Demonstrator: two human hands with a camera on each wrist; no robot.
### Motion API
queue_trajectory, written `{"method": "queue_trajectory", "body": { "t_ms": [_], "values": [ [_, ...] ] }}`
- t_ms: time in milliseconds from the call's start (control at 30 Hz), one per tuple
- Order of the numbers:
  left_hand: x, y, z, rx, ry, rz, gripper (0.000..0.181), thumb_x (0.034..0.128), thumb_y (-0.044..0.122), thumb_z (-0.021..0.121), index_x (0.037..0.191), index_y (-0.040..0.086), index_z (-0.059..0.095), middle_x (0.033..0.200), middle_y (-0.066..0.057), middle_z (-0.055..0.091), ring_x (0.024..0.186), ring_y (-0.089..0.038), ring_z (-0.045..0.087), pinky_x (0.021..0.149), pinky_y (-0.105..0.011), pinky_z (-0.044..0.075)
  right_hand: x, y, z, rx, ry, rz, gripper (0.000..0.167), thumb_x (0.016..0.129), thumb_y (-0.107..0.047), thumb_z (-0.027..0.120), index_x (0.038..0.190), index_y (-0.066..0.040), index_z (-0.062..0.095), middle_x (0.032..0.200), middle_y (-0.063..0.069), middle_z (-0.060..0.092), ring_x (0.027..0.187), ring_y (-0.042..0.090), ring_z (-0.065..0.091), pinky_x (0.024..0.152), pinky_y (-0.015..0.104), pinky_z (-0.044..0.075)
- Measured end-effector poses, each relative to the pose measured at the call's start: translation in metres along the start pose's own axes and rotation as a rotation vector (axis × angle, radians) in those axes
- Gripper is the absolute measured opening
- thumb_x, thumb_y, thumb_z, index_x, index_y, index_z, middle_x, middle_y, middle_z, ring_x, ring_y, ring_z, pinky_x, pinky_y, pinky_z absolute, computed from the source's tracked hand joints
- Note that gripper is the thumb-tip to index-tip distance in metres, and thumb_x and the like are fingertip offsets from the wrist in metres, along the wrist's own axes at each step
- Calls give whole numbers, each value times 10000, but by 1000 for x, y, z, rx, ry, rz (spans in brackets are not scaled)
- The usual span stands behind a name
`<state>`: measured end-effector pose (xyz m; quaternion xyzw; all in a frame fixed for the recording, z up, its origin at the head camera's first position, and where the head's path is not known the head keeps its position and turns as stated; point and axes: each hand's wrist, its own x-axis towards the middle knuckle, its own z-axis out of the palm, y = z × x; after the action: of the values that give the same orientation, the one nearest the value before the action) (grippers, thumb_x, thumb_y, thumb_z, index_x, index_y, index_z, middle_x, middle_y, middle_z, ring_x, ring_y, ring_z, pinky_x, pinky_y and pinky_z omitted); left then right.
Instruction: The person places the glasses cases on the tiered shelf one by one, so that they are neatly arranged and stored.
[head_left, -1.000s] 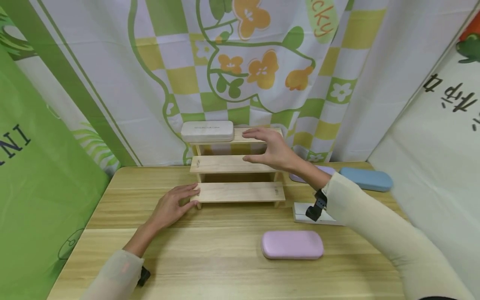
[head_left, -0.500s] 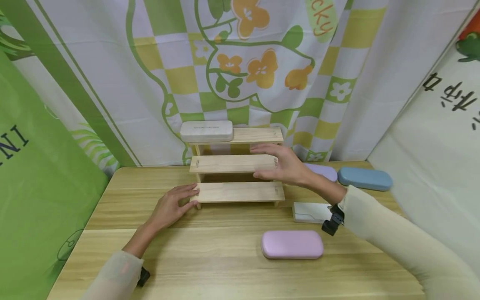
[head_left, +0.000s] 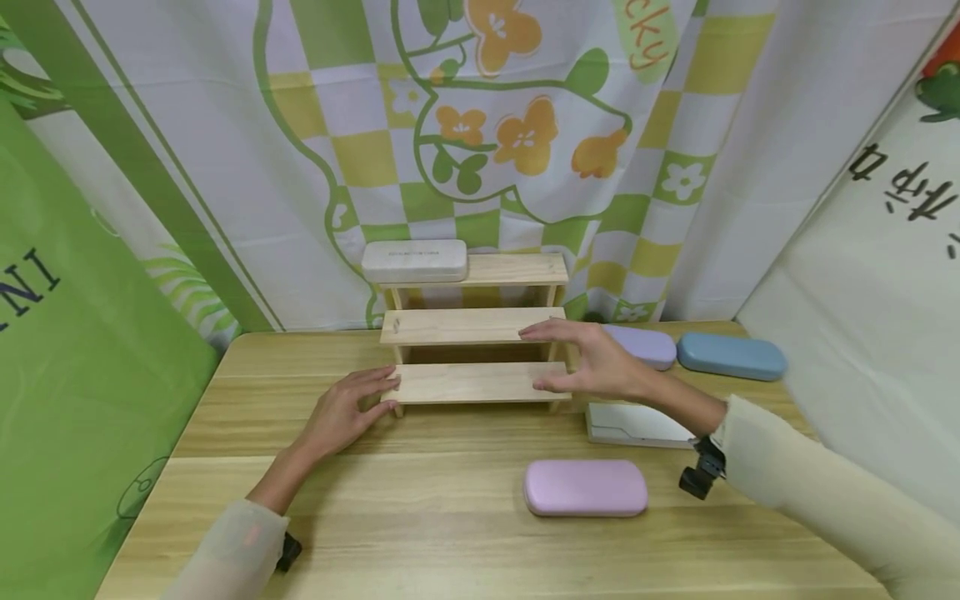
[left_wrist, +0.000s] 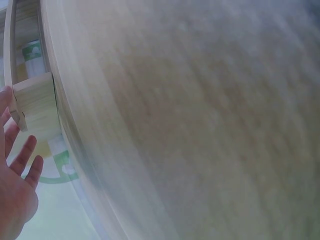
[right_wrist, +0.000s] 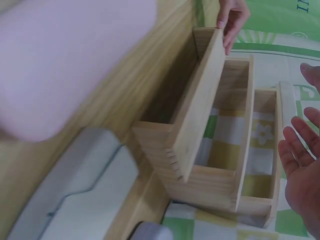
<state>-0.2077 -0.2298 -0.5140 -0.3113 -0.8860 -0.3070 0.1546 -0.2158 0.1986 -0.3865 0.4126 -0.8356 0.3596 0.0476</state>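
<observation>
- the wooden rack, three stepped tiers high, stands upright near the middle of the desk's back edge; its lowest tier faces the person.
- the left hand is at the rack's lower left end, fingers loosely bent and parted from the thumb, fingertips touching the end of the lowest board; it lifts nothing.
- the right hand is by the rack's right end, around the lower two tiers, thumb and fingers spread wide apart, with nothing in its grasp.
- an off-white case lies on the left end of the top tier.
- a blue case lies at the back right corner of the desk; a lilac case is just left of it, partly behind the right hand.
- nearer the person, a white flat case lies right of the rack, and a pink case lies in front of that.
- a printed curtain hangs behind the back edge.
</observation>
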Motion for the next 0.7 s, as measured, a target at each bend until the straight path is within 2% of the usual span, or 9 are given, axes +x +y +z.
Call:
{"method": "queue_trajectory", "body": {
  "t_ms": [367, 567, 700],
  "values": [
    [0, 4, -2, 2, -9, -8, 406, 894, 139, 862, 1272, 32, 760, 1431, -163, 665, 1284, -418, 648, 1026, -614, 549, -38, 4, 3, -33, -46, -27, 628, 785, -180, 954, 1357, -94, 708, 1380, 79, 706, 1280, 318, 659, 1038, 554, 560],
    [-1, 3, -1, 2, -10, -13, 407, 892, 129, 861, 1272, 29, 758, 1432, -166, 663, 1280, -424, 649, 1022, -622, 549, -56, 4, 3, -33, -69, -34, 644, 773, -181, 957, 1361, -115, 703, 1381, 67, 706, 1254, 284, 678, 1023, 473, 583],
    [0, 4, -1, -2, -4, -9, 400, 893, 127, 860, 1267, 26, 760, 1429, -163, 666, 1274, -423, 653, 1014, -620, 553, -67, 7, 4, -47, -78, -61, 652, 760, -176, 962, 1354, -104, 704, 1383, 90, 703, 1250, 307, 683, 1020, 479, 587]
  ]
}}
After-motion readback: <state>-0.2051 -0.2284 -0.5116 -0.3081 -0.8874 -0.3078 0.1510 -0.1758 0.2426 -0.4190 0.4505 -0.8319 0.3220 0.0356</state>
